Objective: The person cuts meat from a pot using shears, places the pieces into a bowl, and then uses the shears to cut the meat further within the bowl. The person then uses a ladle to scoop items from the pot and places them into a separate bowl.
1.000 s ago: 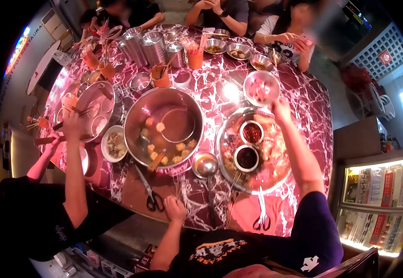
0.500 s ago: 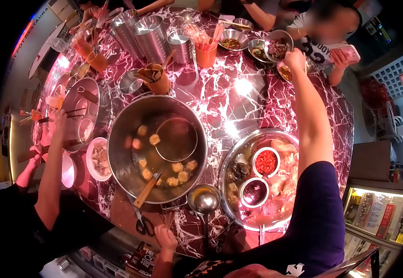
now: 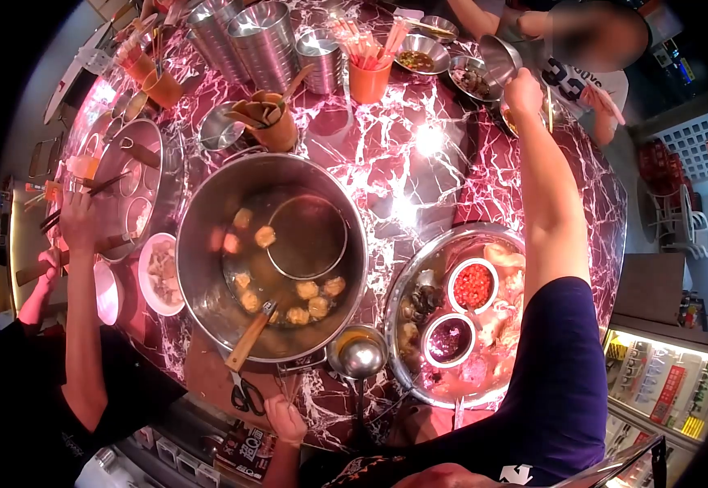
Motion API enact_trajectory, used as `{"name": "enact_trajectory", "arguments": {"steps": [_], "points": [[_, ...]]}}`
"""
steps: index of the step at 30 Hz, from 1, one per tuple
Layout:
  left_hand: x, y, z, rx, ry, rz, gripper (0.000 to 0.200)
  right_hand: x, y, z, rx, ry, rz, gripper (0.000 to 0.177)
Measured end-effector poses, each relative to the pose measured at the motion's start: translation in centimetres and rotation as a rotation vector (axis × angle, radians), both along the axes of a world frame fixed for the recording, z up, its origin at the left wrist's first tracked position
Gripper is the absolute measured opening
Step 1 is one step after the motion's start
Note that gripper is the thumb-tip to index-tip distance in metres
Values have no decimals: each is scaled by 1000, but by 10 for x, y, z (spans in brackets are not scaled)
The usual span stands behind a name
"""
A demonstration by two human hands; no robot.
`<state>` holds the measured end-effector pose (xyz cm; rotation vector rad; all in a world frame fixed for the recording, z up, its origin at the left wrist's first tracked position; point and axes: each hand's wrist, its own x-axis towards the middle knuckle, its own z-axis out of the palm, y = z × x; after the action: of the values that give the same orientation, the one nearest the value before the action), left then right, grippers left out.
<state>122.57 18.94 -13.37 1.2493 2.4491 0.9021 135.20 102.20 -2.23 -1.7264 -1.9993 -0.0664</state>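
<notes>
At the far right, my right hand [image 3: 523, 96] is closed on the rim of a metal bowl [image 3: 502, 63], tipped on its side. Right beside its lip is a second metal bowl [image 3: 482, 94] with chunks of food in it. My left hand [image 3: 286, 419] is curled at the near table edge, beside the black-handled scissors [image 3: 248, 396]; thin metal shows at its fingers, but I cannot tell what it is. In front stands a large steel pot [image 3: 193, 297] with browned balls floating in broth and a wooden-handled utensil [image 3: 248, 346] leaning inside.
A metal ladle [image 3: 362, 358] lies beside the pot. To its right, a round tray [image 3: 393, 325] holds food and two sauce cups. At left, another person's hand [image 3: 77, 220] holds chopsticks over a pan [image 3: 167, 150]. Opposite sits a person [image 3: 569, 81]. Steel canisters [image 3: 263, 49] stand behind.
My right hand has tipped the metal bowl over; the meat it held now shows in the bowl beside it. The co-worker's hand at left has shifted left with the chopsticks.
</notes>
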Motion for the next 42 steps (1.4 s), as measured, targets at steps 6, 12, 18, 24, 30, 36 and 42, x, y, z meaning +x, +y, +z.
{"name": "enact_trajectory", "arguments": {"steps": [6, 12, 18, 24, 30, 36, 42], "points": [[-2, 2, -3, 55, 53, -26, 11, 12, -35, 26, 43, 91, -67, 28], [-6, -7, -17, 188, 98, -98, 16, 114, -233, 2, -516, 1342, 184, 6], [-4, 1, -7, 291, 86, -103, 11, 240, -641, -35, -442, -300, 183, 15], [-8, 1, 3, 294, 77, -242, 18, 220, -846, -59, -794, 1500, -506, 18], [-43, 1, -66, 261, -117, -328, 21, 228, -993, -84, -655, 1267, -522, 21], [-50, 1, -52, 258, -156, -412, 24, 268, -1238, -229, -111, 932, -1355, 14], [-51, 12, -37, 95, -195, -410, 35, 308, -1294, -217, -37, 1314, -1601, 16]]}}
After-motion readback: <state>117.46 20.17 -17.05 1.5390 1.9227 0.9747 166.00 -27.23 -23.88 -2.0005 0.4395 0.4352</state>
